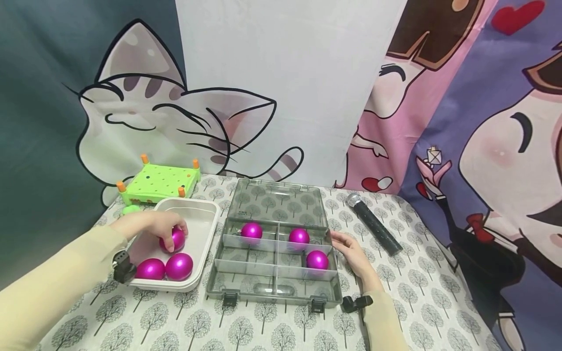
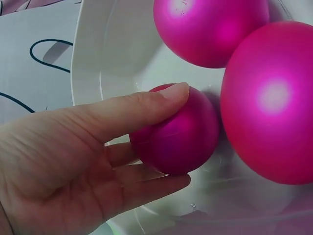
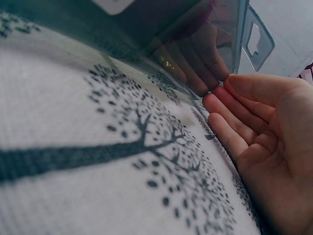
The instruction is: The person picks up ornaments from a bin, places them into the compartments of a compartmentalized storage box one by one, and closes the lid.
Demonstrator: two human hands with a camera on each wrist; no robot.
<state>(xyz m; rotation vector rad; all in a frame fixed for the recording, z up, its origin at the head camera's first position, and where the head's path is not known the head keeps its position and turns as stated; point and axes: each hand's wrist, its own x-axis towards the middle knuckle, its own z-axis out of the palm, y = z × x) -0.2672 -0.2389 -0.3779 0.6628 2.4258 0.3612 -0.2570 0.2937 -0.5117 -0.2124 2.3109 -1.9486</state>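
Note:
In the white plastic tub (image 1: 210, 214), my left hand (image 1: 164, 225) grips a shiny magenta Christmas ball (image 2: 183, 134), its thumb across the top and fingers underneath. Beside that ball lie two more magenta balls, one nearer (image 1: 179, 266) and one to the left (image 1: 150, 269). A smoky see-through compartment box (image 1: 274, 297) lies with its lid (image 1: 278, 202) folded back. Both back compartments and the middle right one hold a magenta ball each. My right hand (image 1: 351, 251) rests at the box's right side, fingertips at the wall and fingers loosely bent.
A black microphone (image 1: 377, 226) with a silver head lies on the right. Behind the tub stands a green toy board (image 1: 160, 183) with orange posts. A tree-print cloth (image 1: 246, 331) covers the table, and cartoon-printed curtains (image 1: 285, 58) hang behind it.

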